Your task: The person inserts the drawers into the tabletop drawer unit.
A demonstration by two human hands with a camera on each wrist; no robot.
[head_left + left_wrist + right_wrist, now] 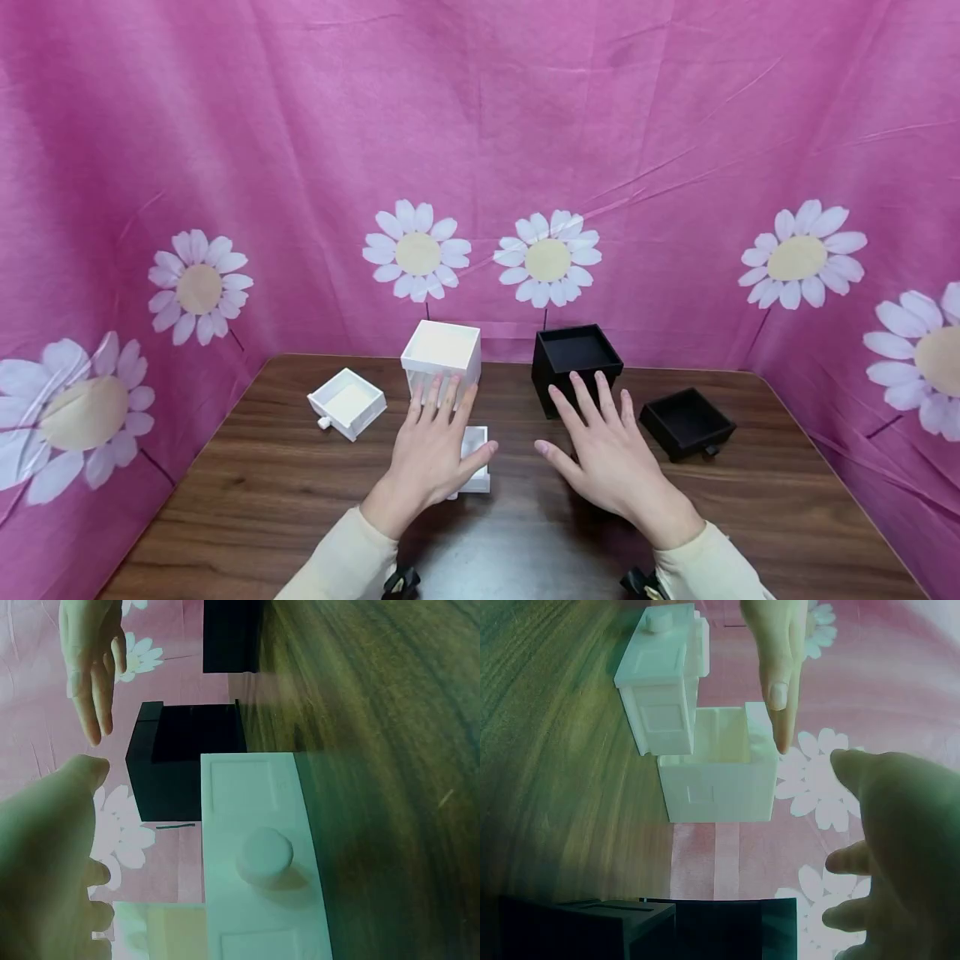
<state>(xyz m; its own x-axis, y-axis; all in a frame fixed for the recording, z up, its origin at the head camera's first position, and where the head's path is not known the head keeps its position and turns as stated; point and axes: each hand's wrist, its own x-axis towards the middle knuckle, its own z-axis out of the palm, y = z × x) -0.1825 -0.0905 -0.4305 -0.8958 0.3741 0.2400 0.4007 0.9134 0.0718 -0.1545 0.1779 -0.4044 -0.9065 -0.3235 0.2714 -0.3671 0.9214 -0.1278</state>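
My left hand (433,454), palm down with fingers spread, hovers over a small white drawer (477,477) that it partly covers. In the left wrist view this drawer shows a round knob (266,856) on its panelled front. Just beyond the fingertips stands a white box (444,343), whose open front shows in the right wrist view. My right hand (611,467) is likewise spread palm down and holds nothing. Its fingertips overlap the front of a black box (576,346). Beneath that hand sits a black piece (231,637), mostly hidden in the head view.
Another white drawer (347,404) lies turned at an angle on the left of the wooden table (247,500). A second black drawer (687,423) lies on the right. Behind the table hangs a pink cloth (480,125) with printed daisies.
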